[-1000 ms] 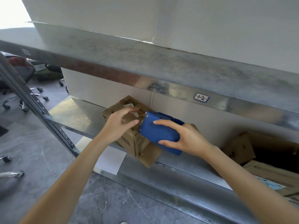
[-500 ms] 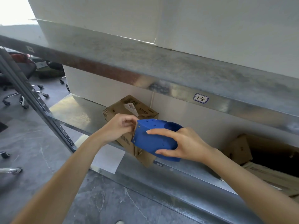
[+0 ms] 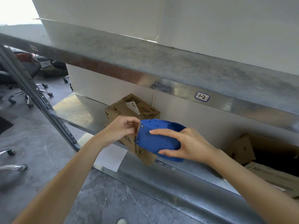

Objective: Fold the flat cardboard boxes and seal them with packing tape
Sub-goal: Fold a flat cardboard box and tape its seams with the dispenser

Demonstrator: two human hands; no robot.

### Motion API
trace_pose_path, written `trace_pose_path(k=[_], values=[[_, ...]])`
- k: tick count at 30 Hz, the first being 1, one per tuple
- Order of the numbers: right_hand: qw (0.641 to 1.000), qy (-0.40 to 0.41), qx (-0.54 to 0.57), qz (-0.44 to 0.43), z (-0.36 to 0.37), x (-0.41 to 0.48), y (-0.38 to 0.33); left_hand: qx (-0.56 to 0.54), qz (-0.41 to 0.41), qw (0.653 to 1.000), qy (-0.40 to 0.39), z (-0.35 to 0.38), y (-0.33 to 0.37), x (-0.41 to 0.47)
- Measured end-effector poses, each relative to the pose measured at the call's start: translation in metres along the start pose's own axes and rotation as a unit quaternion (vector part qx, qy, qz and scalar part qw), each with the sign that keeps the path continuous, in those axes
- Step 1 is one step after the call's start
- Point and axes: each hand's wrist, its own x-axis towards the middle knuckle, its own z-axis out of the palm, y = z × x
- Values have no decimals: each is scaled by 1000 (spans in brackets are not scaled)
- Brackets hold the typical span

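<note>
The right hand is wrapping around the body of a blue plastic handheld tape dispenser, fingers spread along its near side and thumb underneath, and is pointing its serrated cutting edge to the left. The left hand is pinching closed at that toothed edge with fingertips together, apparently picking at the loose end of the packing tape, though the tape itself is too thin and clear to be made out. Holding the dispenser steady in one hand while the other is working at the blade is probably meant to free a starting tab before sealing begins. The folded brown cardboard box with a barcode label on top is sitting just behind the hands on the lower galvanised metal shelf, overhanging its front edge with a loose flap hanging below, so it is within easy reach for taping. Judging by that flap, the sealing is not yet done. Above, a second grey metal shelf is carrying a small handwritten label on its front lip and is backing onto a white wall. To the right, an open brown carton is lying on the lower shelf holding flat cardboard. The grey marbled floor is stretching left, where wheeled office chairs are standing.
</note>
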Motion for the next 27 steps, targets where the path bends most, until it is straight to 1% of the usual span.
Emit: trace_pose_path(k=[3,9,17,20,23,25,27], values=[[1000,2,2,-3,2,0,0,22,16,999,37,5,-1,1],[1000,2,-4,-1,4,-2,4,-12,24,994,102,11,4,-2],[1000,-3,-20,4,8,1,7,46,40,986,155,16,-3,-14],[1000,-15,-19,5,10,-6,11,41,22,984,170,10,-12,-24],[999,-22,-26,36,7,-20,25,28,-21,977,212,-15,-25,-42],[998,-25,-22,56,1,-27,36,36,-34,977,209,-23,-30,-50],[997,-29,-22,69,-2,-30,44,42,-38,983,174,-16,-31,-51]])
